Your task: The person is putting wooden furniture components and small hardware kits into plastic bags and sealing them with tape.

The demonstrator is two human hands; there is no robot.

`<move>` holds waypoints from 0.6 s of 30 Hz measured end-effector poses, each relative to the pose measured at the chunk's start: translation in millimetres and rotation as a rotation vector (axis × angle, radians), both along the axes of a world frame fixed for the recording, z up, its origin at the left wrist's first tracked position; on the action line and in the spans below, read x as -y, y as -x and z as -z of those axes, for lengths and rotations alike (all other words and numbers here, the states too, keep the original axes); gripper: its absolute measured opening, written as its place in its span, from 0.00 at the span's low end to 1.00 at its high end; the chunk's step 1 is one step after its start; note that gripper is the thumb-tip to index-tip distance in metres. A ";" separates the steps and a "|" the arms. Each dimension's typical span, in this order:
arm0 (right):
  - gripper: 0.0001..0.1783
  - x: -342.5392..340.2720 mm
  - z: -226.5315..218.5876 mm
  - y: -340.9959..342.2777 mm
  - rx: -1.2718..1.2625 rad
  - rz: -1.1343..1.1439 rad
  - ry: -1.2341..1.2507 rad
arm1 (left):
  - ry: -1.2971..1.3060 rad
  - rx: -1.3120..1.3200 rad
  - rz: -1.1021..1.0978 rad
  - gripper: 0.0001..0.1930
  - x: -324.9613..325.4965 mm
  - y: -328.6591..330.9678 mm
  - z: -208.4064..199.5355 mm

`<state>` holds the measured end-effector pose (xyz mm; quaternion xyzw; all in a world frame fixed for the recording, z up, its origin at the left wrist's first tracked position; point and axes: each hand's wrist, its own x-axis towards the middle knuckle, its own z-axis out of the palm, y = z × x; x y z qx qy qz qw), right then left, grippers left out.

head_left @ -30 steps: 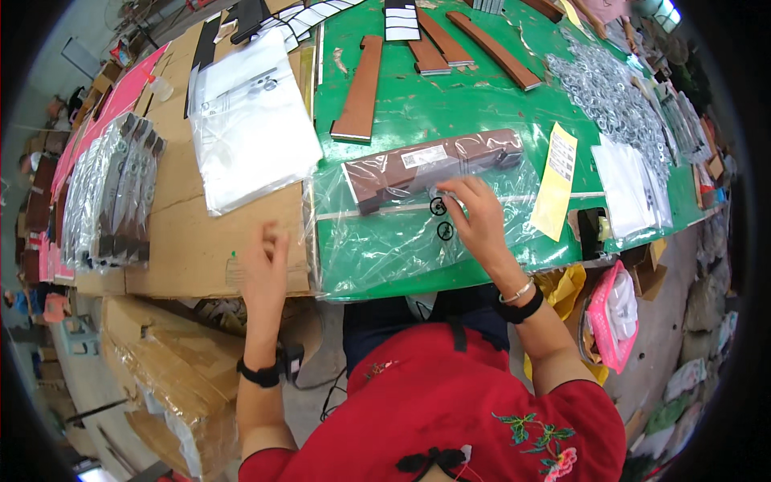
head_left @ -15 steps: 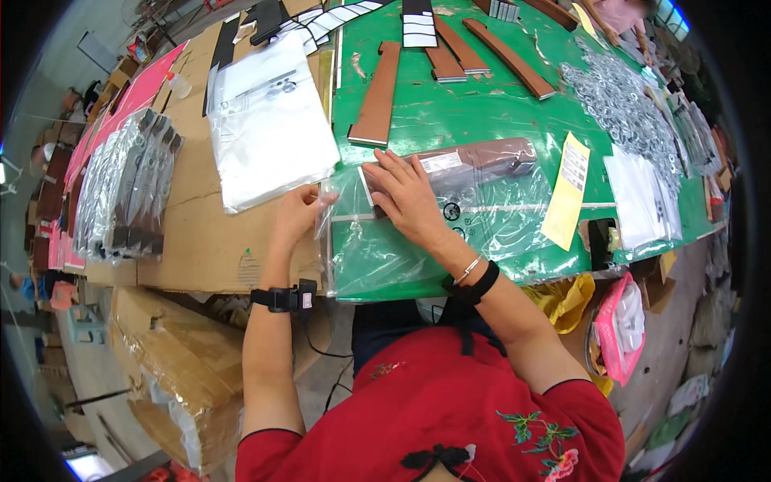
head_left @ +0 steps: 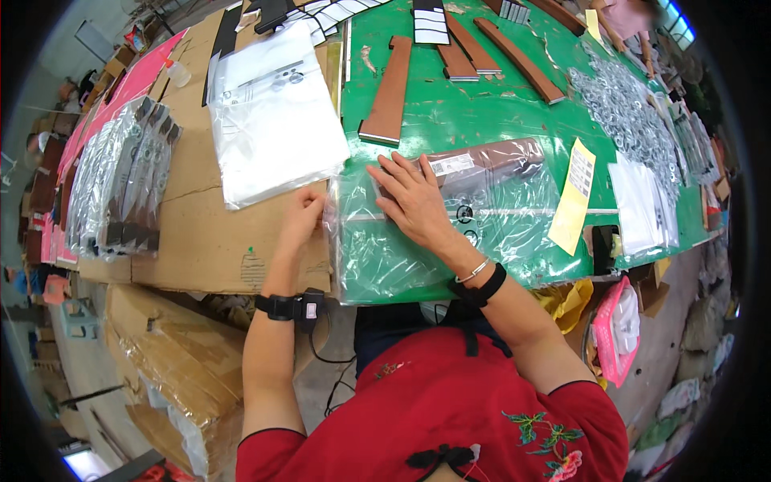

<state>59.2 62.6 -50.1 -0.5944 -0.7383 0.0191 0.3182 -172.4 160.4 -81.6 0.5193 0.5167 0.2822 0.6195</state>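
Note:
A clear plastic bag (head_left: 377, 261) lies flat on the green tabletop. Inside its far side is a long brown piece (head_left: 502, 157) with a white label (head_left: 452, 165). My right hand (head_left: 414, 201) rests palm down on the bag over the near-left end of the piece, fingers stretched and slightly apart. At the bag's left edge, my left hand (head_left: 303, 217) is closed, its fingertips pinching the film there; they are partly hidden. Just beyond the left hand is a stack of flat plastic bags (head_left: 277, 132).
Loose brown pieces (head_left: 387, 96) lie farther back. A yellow label sheet (head_left: 573, 197), a dark phone (head_left: 602, 249) and a heap of metal parts (head_left: 630, 112) are at right. Bagged pieces (head_left: 120, 185) stand on cardboard (head_left: 201, 241) at left. Another person's arm (head_left: 614, 28) shows far right.
My left hand has curled into a tighter closed shape at the bag's left edge. My right hand stays flat on the bag. The whole view has shifted slightly.

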 end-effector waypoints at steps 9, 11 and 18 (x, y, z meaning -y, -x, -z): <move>0.25 1.5 -3.1 -1.0 0.036 -0.021 0.001 | -0.619 -0.108 0.110 0.17 1.7 -10.5 -35.6; 0.25 1.1 -3.2 -0.4 0.042 -0.022 0.003 | -0.711 -0.212 0.217 0.19 -2.9 -20.0 -40.7; 0.24 1.9 -5.3 0.6 0.045 -0.021 0.009 | -0.557 -0.176 0.483 0.14 -27.9 -23.7 -37.2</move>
